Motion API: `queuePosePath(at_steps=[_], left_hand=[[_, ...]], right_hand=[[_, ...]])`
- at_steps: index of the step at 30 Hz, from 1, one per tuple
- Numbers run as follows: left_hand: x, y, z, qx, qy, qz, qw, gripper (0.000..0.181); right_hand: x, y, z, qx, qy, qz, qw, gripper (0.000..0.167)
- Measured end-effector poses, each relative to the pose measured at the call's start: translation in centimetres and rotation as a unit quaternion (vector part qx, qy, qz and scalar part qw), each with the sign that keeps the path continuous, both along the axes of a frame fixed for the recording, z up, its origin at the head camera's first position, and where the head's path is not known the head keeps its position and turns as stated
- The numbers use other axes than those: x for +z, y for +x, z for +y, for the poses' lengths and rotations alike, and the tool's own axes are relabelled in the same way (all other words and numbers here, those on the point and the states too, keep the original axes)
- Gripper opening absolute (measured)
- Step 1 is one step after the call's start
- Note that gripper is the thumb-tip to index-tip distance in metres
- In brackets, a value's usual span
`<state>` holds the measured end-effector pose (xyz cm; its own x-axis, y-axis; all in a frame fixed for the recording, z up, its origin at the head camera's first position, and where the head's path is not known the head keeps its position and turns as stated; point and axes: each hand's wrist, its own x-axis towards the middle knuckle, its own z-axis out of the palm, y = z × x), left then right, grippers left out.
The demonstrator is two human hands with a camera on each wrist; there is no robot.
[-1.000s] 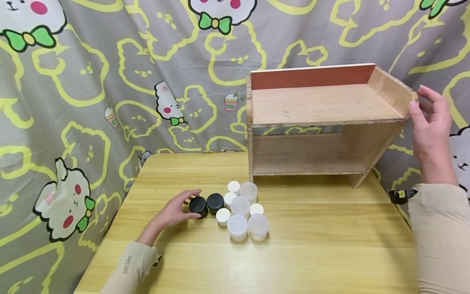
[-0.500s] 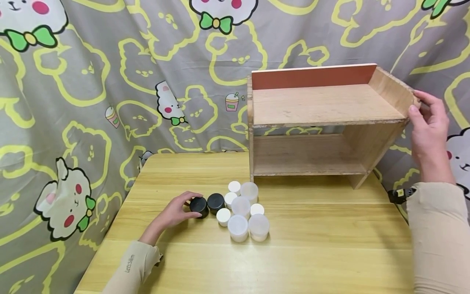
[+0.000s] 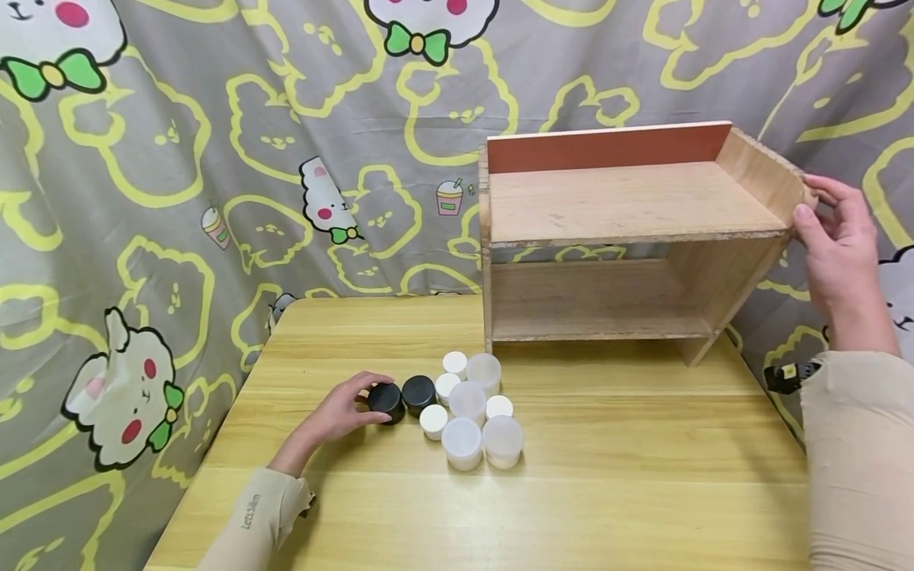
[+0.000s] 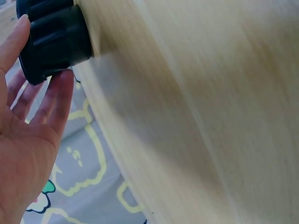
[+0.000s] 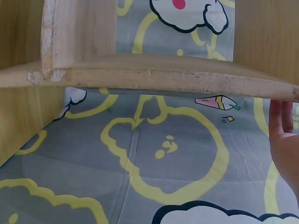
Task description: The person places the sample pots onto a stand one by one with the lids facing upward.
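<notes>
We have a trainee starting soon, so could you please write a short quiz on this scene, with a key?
1. How many black jars stand on the table?
2. True or false: the left hand touches the wooden shelf.
3. Which part of the wooden shelf does the right hand hold? A) its red back strip; B) its right side panel; C) its lower board.

Key: 1. Two. 2. False; it holds one of the black jars. 3. B.

A black cylindrical jar is stood upright in front and left of a two-tier wooden shelf unit, which is fitted with a reddish-brown upper back panel.
</notes>
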<state>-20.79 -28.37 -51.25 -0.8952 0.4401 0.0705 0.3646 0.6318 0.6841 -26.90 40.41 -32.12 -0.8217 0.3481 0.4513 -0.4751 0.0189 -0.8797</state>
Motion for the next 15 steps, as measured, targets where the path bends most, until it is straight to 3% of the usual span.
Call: queuePosePath(at_steps=[3, 8, 15], left_hand=[[0.07, 0.00, -0.02, -0.002, -0.003, -0.003, 1.0000, 0.061], [0.07, 0.10, 0.00, 0.000, -0.006, -0.001, 1.0000, 0.061], [0.62, 0.06, 0.08, 0.007, -0.011, 0.002, 0.9999, 0.060]], right_hand=[[-0.12, 0.12, 0.21, 0.000, 0.011, -0.003, 0.9999, 0.042], [-0.09, -0.06, 0.50, 0.021, -0.013, 0.020, 0.9995, 0.041], [-0.10, -0.10, 0.59, 0.011, 0.005, 0.018, 0.9998, 0.041]])
